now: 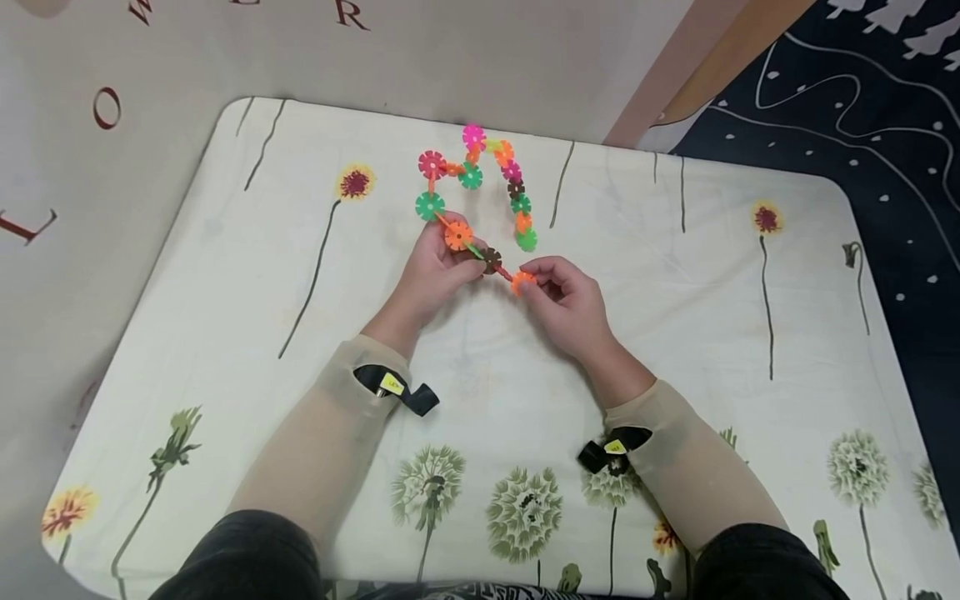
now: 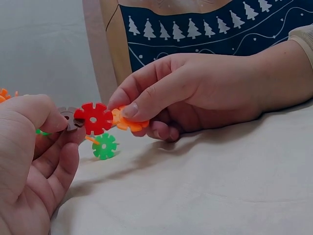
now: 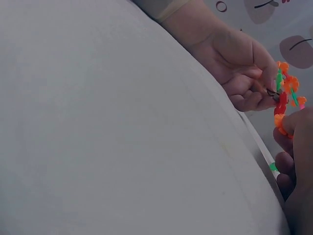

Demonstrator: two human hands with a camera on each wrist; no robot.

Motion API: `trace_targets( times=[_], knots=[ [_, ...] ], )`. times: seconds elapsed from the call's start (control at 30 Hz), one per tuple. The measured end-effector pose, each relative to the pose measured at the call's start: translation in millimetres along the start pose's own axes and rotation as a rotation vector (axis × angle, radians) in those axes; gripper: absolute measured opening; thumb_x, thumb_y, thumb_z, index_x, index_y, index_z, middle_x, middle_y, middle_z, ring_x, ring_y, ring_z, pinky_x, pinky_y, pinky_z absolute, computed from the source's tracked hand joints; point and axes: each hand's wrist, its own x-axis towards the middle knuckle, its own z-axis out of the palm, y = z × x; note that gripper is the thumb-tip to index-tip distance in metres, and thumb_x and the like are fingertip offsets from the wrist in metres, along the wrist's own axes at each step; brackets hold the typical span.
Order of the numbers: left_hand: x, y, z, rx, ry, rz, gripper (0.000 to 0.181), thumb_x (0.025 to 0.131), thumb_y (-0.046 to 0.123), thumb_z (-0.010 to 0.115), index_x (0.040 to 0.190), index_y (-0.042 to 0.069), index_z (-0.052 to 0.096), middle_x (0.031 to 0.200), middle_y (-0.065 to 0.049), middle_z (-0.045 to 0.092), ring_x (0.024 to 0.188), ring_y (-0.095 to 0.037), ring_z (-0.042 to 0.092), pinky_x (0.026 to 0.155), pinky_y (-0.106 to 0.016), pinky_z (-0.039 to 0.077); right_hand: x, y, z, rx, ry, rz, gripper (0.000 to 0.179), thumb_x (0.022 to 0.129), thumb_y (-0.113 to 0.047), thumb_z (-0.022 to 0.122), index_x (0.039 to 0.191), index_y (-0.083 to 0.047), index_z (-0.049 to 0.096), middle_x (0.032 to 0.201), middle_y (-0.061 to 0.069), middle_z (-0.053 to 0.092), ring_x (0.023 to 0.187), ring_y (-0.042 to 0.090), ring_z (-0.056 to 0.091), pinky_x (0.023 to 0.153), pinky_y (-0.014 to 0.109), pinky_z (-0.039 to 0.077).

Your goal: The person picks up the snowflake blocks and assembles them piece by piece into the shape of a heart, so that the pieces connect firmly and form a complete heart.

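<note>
A chain of notched, snowflake-shaped plastic discs loops over the table in the head view. Near its front end, my left hand (image 1: 431, 271) pinches a brown disc (image 1: 491, 260) between thumb and fingers. My right hand (image 1: 573, 308) pinches an orange disc (image 2: 129, 120) at the very end of the chain. Between the two hands a red disc (image 2: 93, 119) shows face-on in the left wrist view, meeting the brown disc on one side and the orange one on the other. Another orange disc (image 1: 458, 236) and a green disc (image 1: 430, 205) follow beyond my left fingers.
The rest of the chain bends through a pink disc (image 1: 473, 137) at the back and comes forward to a light green disc (image 1: 527, 240). A flower-print cloth (image 1: 660, 250) covers the table. Behind it stands a pale wall (image 1: 450, 67), with dark tree-patterned fabric (image 1: 900, 167) at the right.
</note>
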Motion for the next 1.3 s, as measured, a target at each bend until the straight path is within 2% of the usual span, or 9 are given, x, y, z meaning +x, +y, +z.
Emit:
trace_targets(
  times=[0.13,0.47,0.77,1.03,1.17,1.3],
  knots=[
    [-0.3,0.4,0.1,-0.015,-0.002,-0.004,0.058,0.093,-0.017,0.064,0.141,-0.002,0.036,0.114,-0.012,0.066,0.109,-0.024,0.067,0.099,-0.033,0.056,0.7,-1.3,-0.2,-0.012,0.033,0.002,0.018,0.096,0.001,0.077,0.113,0.004,0.073,0.087,0.016,0.072,0.073,0.016,0.06,0.069,0.023,0.05],
    [0.7,-0.5,-1.0,-0.012,-0.02,-0.021,0.057,0.095,-0.015,0.066,0.143,-0.001,0.038,0.119,-0.015,0.066,0.115,-0.026,0.068,0.099,-0.035,0.057,1.0,-2.7,-0.4,-0.036,0.056,0.009,0.018,0.092,0.002,0.082,0.109,0.004,0.075,0.086,0.016,0.075,0.074,0.011,0.066,0.071,0.022,0.053],
    [1.6,-1.6,-1.5,0.07,-0.012,-0.075,0.056,0.097,-0.007,0.072,0.142,0.003,0.041,0.125,-0.014,0.066,0.115,-0.027,0.068,0.099,-0.034,0.057,0.5,-2.2,-0.3,0.002,0.084,0.041,0.022,0.09,0.003,0.084,0.111,0.005,0.076,0.086,0.022,0.075,0.072,0.008,0.064,0.067,0.02,0.051],
    [3.1,-3.7,0.7,0.079,-0.032,-0.076,0.051,0.094,-0.01,0.073,0.135,0.001,0.044,0.122,-0.014,0.064,0.115,-0.026,0.068,0.101,-0.033,0.056,0.8,-1.4,-1.7,0.029,0.128,0.051,0.019,0.091,0.002,0.083,0.109,0.005,0.077,0.085,0.019,0.076,0.07,0.01,0.068,0.066,0.021,0.053],
    [3.3,-3.4,0.2,0.1,-0.026,-0.074,0.051,0.094,-0.009,0.073,0.135,0.001,0.044,0.123,-0.014,0.063,0.115,-0.026,0.068,0.101,-0.033,0.056,0.5,-0.3,-1.6,0.045,0.115,0.052,0.023,0.09,0.004,0.083,0.113,0.006,0.077,0.086,0.02,0.077,0.071,0.01,0.07,0.067,0.021,0.054],
    [2.7,-0.8,-0.8,0.115,0.0,-0.086,0.055,0.095,-0.006,0.074,0.141,0.003,0.045,0.127,-0.012,0.063,0.116,-0.024,0.068,0.099,-0.032,0.057,0.7,0.0,-0.8,0.028,0.065,0.059,0.027,0.089,0.003,0.084,0.116,0.004,0.078,0.086,0.02,0.077,0.074,0.008,0.07,0.069,0.02,0.054]
  ],
)
